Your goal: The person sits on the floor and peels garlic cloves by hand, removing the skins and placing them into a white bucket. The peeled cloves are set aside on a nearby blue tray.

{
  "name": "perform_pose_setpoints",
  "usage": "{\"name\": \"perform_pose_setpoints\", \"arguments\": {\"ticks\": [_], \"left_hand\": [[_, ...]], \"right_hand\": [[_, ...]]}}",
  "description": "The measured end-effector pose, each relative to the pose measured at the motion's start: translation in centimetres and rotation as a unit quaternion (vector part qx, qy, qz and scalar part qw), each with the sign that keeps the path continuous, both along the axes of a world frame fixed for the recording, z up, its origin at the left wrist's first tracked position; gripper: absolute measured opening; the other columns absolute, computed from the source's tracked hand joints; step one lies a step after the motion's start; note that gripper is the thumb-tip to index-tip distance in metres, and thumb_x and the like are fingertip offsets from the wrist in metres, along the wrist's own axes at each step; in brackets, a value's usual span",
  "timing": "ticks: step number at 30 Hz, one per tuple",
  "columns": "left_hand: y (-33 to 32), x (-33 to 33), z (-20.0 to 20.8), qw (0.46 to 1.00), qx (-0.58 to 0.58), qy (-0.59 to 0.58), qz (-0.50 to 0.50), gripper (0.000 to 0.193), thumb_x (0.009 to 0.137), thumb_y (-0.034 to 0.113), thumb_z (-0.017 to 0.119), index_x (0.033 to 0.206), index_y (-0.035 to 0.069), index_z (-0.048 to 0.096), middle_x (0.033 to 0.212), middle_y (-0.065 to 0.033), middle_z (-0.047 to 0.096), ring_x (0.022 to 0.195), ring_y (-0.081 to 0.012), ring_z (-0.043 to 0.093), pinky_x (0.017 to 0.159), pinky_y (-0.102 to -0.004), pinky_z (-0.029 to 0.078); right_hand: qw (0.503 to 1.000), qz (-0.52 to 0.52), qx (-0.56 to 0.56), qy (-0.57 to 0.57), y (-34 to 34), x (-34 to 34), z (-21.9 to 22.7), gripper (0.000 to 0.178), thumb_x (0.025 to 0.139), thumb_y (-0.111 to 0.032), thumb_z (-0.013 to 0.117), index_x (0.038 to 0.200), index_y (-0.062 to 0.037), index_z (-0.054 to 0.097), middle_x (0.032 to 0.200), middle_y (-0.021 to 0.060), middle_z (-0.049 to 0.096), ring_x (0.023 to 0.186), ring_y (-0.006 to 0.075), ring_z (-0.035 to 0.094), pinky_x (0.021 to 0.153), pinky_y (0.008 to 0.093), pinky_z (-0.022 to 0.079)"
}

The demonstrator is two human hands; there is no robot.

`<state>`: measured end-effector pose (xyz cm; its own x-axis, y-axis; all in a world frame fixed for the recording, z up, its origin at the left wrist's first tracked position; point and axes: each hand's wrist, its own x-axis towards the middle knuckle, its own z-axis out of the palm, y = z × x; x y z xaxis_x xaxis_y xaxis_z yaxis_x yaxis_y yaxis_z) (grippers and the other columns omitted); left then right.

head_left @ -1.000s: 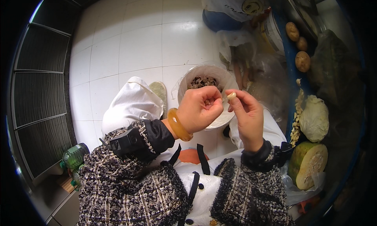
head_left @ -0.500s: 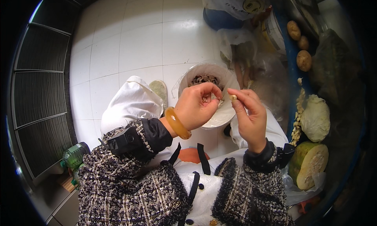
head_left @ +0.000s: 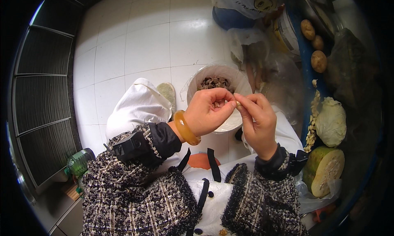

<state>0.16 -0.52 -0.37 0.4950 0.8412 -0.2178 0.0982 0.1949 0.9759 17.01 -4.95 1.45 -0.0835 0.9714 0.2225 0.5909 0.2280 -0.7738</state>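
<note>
Sitting below both hands, the lined bin (head_left: pixel 241 78) is presumably there to catch whatever drops (dark scraps (head_left: pixel 215 82) lie inside). The left hand (head_left: pixel 210 109) is curled, thumb and forefinger meeting the other's fingertips; whether its folded fingers hold anything, I cannot tell. The right hand (head_left: pixel 259 121) pinches. Loose garlic cloves (head_left: pixel 313 120) line the person's right, probably for easy reach. Between the fingertips sits one pale clove (head_left: pixel 238 104), likely pinched because it is so small.
</note>
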Motion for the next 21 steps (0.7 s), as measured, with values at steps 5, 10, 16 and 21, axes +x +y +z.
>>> {"name": "perform_pose_setpoints", "arguments": {"ticks": [5, 10, 16, 21], "left_hand": [[-0.02, 0.08, -0.45, 1.000, -0.006, -0.005, 0.004, 0.015, 0.088, 0.013, 0.061, 0.090, -0.002, 0.063, 0.072, 0.0049, 0.055, 0.065, -0.0005, 0.045, 0.055, -0.0178, 0.037], [-0.09, -0.02, -0.50, 1.000, -0.024, -0.011, 0.004, 0.013, 0.088, 0.011, 0.059, 0.086, -0.002, 0.062, 0.072, 0.0053, 0.054, 0.065, -0.0004, 0.044, 0.055, -0.0176, 0.037], [-0.18, 0.18, -0.28, 0.999, -0.040, 0.000, 0.023, 0.011, 0.087, 0.009, 0.057, 0.085, 0.000, 0.062, 0.073, 0.0053, 0.054, 0.066, -0.0005, 0.045, 0.056, -0.0174, 0.037], [-0.12, 0.37, -0.26, 0.998, -0.044, -0.020, 0.036, 0.010, 0.087, 0.009, 0.057, 0.085, 0.000, 0.061, 0.074, 0.0050, 0.055, 0.068, -0.0007, 0.046, 0.058, -0.0175, 0.038]], "right_hand": [[0.999, 0.008, 0.023, -0.036, 0.01, -0.05, -0.37, 0.031, 0.075, 0.005, 0.064, 0.105, -0.0010, 0.066, 0.085, 0.0122, 0.059, 0.075, 0.0273, 0.059, 0.064, 0.0344, 0.048], [0.998, 0.008, 0.034, -0.046, -0.07, -0.43, -0.44, 0.031, 0.074, 0.005, 0.064, 0.105, -0.0010, 0.066, 0.084, 0.0115, 0.059, 0.075, 0.0279, 0.059, 0.065, 0.0355, 0.048], [1.000, 0.002, 0.006, -0.017, -0.07, -0.49, -0.25, 0.025, 0.079, 0.003, 0.063, 0.104, -0.0004, 0.066, 0.085, 0.0122, 0.060, 0.075, 0.0272, 0.060, 0.065, 0.0333, 0.048], [0.995, -0.019, -0.049, 0.090, 0.04, -0.31, -0.63, 0.020, 0.086, -0.002, 0.063, 0.106, 0.0000, 0.066, 0.088, 0.0120, 0.063, 0.077, 0.0216, 0.062, 0.068, 0.0284, 0.049]]}}
